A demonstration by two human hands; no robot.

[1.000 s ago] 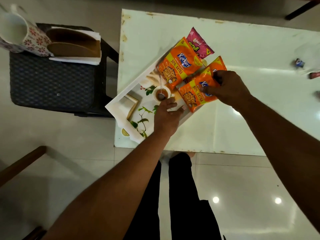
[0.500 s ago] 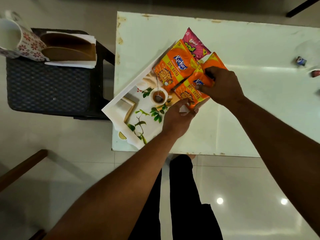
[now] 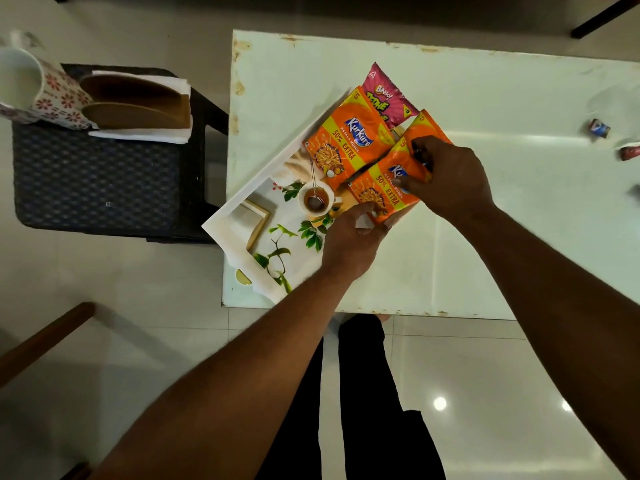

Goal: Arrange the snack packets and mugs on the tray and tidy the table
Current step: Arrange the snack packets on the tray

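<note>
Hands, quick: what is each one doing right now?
Left hand: fingers pinching the near end of the nearer orange Kurkure packet.
Right hand: closed on the same packet's far end.

Orange packet (image 3: 346, 147): "Kurkure", "Masala Munch", "50% EXTRA", "5". Pink packet (image 3: 384, 95): "Bingo!".

There is just one view, from a camera on the person's head. It looks almost straight down, from high above the hands. The left hand (image 3: 349, 242) and right hand (image 3: 446, 178) sit near the middle of the picture, with both arms reaching up from the bottom edge. Under the hands lies the shiny white table (image 3: 485, 237). Below the hands, the pale tiled floor (image 3: 485, 393) shows. The wide lens bends the edges.
</note>
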